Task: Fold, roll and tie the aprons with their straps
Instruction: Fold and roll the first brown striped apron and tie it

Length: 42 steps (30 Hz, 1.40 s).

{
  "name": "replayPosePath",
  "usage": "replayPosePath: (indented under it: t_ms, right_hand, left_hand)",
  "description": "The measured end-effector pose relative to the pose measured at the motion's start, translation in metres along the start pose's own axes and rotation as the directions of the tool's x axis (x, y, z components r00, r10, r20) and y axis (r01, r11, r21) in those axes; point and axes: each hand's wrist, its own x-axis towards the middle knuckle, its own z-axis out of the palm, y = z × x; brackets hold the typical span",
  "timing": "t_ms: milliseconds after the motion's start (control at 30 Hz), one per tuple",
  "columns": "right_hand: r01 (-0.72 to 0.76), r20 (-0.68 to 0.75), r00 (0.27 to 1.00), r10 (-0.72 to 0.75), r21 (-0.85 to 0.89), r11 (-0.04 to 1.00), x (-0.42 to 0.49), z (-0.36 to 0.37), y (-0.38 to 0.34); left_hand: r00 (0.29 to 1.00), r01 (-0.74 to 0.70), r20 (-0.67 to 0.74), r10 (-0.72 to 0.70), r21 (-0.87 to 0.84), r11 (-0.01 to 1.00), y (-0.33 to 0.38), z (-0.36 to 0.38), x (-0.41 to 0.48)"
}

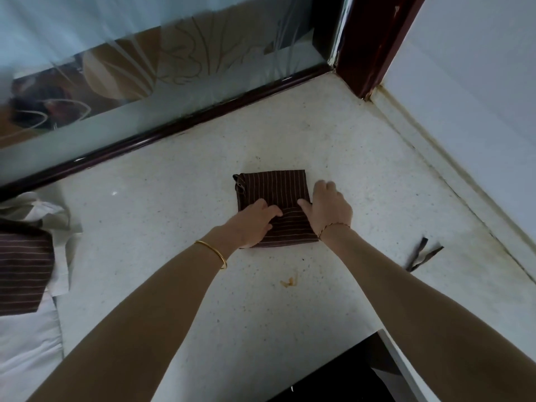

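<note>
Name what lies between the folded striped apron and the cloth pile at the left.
Only bare countertop separates the apron from the cloth pile, in the head view.

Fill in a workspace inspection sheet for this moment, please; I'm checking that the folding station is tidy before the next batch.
Surface: speckled white counter, lightly stained.
Job's things: folded apron, brown striped, under both hands; two strap ends lying on the counter to its right; second striped apron on white cloths at left.
Clutter: small orange scrap near the front.
Hands: left hand grips the apron's near part; right hand rests on its right edge, grip unclear.
Cables: nothing seen.
Surroundings: frosted glass panel behind, white wall at right.
</note>
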Motion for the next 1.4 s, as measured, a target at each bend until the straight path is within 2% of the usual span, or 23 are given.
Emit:
replayPosePath:
  t_ms: [67, 133, 267, 333, 533, 667, 767, 900, 1033, 1167, 1200, 1233, 1267, 1333, 1400]
  right_hand:
    - [0.158, -0.044, 0.987, -0.158, 0.002, 0.987, 0.015, -0.003, -0.010]
    - [0.262, 0.036, 0.964, -0.262, -0.019, 0.965, 0.033, -0.002, -0.023]
    - [0.327, 0.273, 0.917, -0.291, -0.092, 0.941, 0.061, 0.006, -0.038]
    - [0.331, 0.318, 0.907, -0.275, -0.137, 0.934, 0.068, 0.008, -0.039]
    - [0.338, 0.151, 0.935, -0.321, -0.105, 0.935, 0.067, 0.003, -0.032]
    - [0.429, 0.015, 0.903, -0.429, -0.015, 0.903, 0.053, 0.000, -0.021]
    - [0.487, -0.078, 0.872, -0.483, 0.050, 0.872, 0.036, 0.002, -0.011]
    - [0.562, -0.185, 0.820, -0.541, 0.089, 0.822, 0.008, 0.015, 0.001]
    - [0.576, -0.270, 0.794, -0.545, 0.046, 0.816, -0.015, 0.025, 0.005]
    - [0.631, -0.366, 0.704, -0.608, -0.070, 0.773, -0.036, 0.038, 0.014]
    - [0.646, -0.382, 0.676, -0.630, -0.102, 0.756, -0.041, 0.042, 0.016]
    - [0.659, -0.390, 0.653, -0.649, -0.130, 0.741, -0.045, 0.045, 0.018]
    - [0.668, -0.390, 0.635, -0.667, -0.157, 0.727, -0.048, 0.048, 0.020]
    - [0.682, -0.373, 0.610, -0.699, -0.203, 0.703, -0.054, 0.054, 0.023]
    - [0.693, -0.352, 0.597, -0.721, -0.227, 0.685, -0.060, 0.058, 0.025]
  left_hand:
    - [1.000, -0.015, 0.026, 0.015, -0.012, 1.000, -0.004, -0.001, -0.002]
    - [0.999, -0.027, 0.046, 0.027, 0.014, 1.000, -0.006, 0.001, -0.004]
    - [0.998, -0.003, 0.067, -0.001, 0.058, 0.998, -0.009, 0.008, -0.007]
    - [0.998, -0.007, 0.058, 0.004, 0.062, 0.998, -0.009, 0.008, -0.008]
    - [1.000, 0.002, 0.028, -0.001, -0.011, 1.000, -0.011, 0.009, -0.005]
    - [0.997, 0.068, -0.008, -0.071, -0.162, 0.984, -0.008, 0.005, -0.005]
    - [0.985, 0.137, -0.058, -0.164, -0.325, 0.936, -0.009, 0.004, -0.006]
    - [0.957, 0.187, -0.082, -0.280, -0.563, 0.805, -0.015, 0.004, -0.013]
    - [0.915, 0.234, -0.032, -0.402, -0.770, 0.593, -0.018, 0.001, -0.028]
    - [0.882, 0.263, -0.076, -0.466, -0.741, 0.619, -0.015, 0.000, -0.033]
    - [0.874, 0.274, -0.057, -0.482, -0.762, 0.587, -0.016, -0.001, -0.033]
    - [0.868, 0.284, -0.003, -0.496, -0.817, 0.502, -0.015, -0.003, -0.034]
    - [0.866, 0.277, 0.061, -0.496, -0.886, 0.373, -0.016, -0.004, -0.035]
    - [0.885, 0.202, 0.110, -0.452, -0.966, 0.161, -0.015, -0.006, -0.037]
    - [0.893, 0.187, 0.115, -0.436, -0.974, 0.126, -0.014, -0.005, -0.038]
